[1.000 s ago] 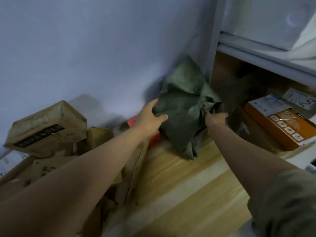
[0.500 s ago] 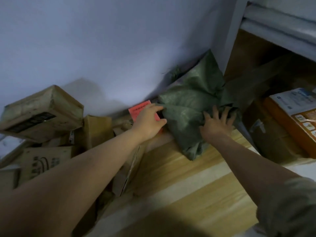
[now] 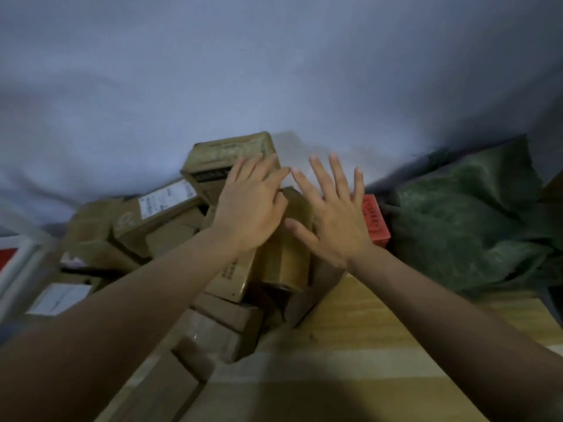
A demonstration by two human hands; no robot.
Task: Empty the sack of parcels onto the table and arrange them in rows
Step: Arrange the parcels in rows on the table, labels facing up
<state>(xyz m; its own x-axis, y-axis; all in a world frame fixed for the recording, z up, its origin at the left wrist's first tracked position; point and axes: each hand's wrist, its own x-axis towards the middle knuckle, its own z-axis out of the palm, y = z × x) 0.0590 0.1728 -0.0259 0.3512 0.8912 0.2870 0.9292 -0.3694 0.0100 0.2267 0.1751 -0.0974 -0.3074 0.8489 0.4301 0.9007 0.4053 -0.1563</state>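
A heap of brown cardboard parcels point(image 3: 158, 239) lies on the wooden table point(image 3: 380, 330) against the wall. The crumpled green sack point(image 3: 466, 220) sits slumped at the right, by the wall. My left hand point(image 3: 246, 211) hovers flat over the top of the heap, fingers spread, near a tilted box point(image 3: 225, 156). My right hand point(image 3: 332, 214) is spread open beside it, above an upright brown parcel point(image 3: 289, 254). A red parcel point(image 3: 376, 222) stands between my right hand and the sack. Neither hand holds anything.
A white-framed object with red point(image 3: 12, 260) shows at the far left edge. Bare wood of the table runs along the front right. The pale wall point(image 3: 274, 71) closes off the back.
Both hands have let go of the green sack and moved left onto the parcel heap. The view has swung left, so the shelf at the right is gone.
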